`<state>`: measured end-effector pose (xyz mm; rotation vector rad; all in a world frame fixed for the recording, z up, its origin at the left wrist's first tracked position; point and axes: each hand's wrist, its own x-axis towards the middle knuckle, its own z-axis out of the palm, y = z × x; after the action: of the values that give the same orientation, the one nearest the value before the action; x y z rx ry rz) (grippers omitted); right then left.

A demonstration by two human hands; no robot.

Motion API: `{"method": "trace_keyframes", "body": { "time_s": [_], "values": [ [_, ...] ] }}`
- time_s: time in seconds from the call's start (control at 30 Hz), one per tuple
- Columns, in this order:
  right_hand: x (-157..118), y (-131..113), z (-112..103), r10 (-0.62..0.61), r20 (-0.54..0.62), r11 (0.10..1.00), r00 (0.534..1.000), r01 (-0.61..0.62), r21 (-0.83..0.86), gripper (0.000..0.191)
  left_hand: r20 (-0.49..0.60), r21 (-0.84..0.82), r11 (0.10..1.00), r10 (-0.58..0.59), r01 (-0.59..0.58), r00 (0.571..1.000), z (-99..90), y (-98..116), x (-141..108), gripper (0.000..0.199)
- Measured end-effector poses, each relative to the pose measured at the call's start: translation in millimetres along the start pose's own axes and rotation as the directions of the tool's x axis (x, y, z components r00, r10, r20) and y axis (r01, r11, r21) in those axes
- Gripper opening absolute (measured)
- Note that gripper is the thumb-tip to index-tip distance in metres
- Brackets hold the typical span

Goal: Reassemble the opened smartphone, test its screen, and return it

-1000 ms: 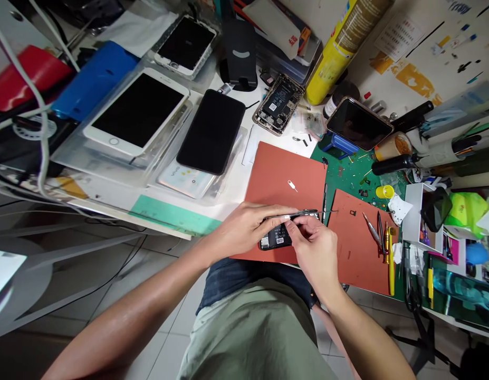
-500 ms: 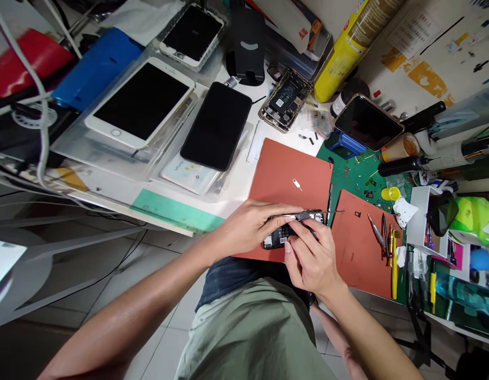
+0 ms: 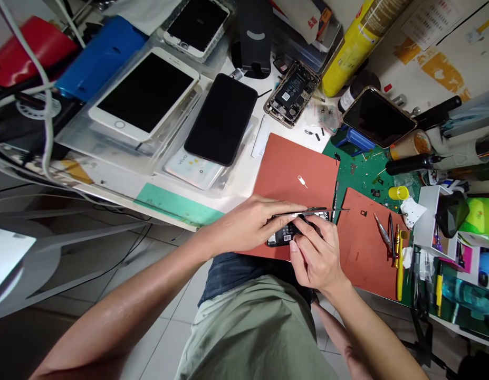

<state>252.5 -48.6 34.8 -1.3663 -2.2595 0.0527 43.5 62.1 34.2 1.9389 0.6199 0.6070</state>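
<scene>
Over the near edge of a reddish-brown mat, my left hand pinches a thin phone screen between fingers and thumb. The screen is raised and seen almost edge-on. Below it lies the opened phone body, its black battery and inner parts partly showing. My right hand has its fingers curled in under the screen, at the phone's inside; whatever the fingertips grip there is hidden. Farther up the mat rests a SIM eject pin.
A second mat to the right bears tweezers and screwdrivers. Phones, including a black one and a white one, lie at left. An opened phone and a yellow can are at the back.
The whole view has shifted slightly, so the bench things appear a little to the right and higher. Both hands keep nearly the same hold at the phone.
</scene>
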Motion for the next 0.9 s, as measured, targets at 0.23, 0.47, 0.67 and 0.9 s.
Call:
{"method": "trace_keyframes", "body": {
  "time_s": [0.23, 0.47, 0.67, 0.9],
  "values": [
    [-1.5, 0.1, -0.7, -0.001, 0.027, 1.0, 1.0, 0.001, -0.015, 0.009, 0.056, -0.017, 1.0, -0.009, 0.009, 0.998, -6.3, 0.6, 2.2, 0.038],
    [-0.2, 2.6, -1.6, -0.047, 0.055, 0.995, 0.997, 0.052, -0.083, 0.01, 0.099, -0.023, 1.0, -0.018, 0.021, 0.995, -11.1, -0.6, 3.7, 0.039],
    [0.2, 7.5, -1.7, -0.114, 0.045, 0.989, 0.992, 0.118, -0.094, 0.01, 0.146, -0.004, 1.0, -0.018, 0.018, 0.989, -15.4, -0.3, 3.3, 0.041],
    [-0.2, 13.5, -5.9, -0.113, 0.07, 0.992, 0.991, 0.116, -0.041, 0.009, 0.16, 0.042, 0.999, 0.0, -0.006, 0.987, -15.8, -2.3, 1.8, 0.044]
  ]
}}
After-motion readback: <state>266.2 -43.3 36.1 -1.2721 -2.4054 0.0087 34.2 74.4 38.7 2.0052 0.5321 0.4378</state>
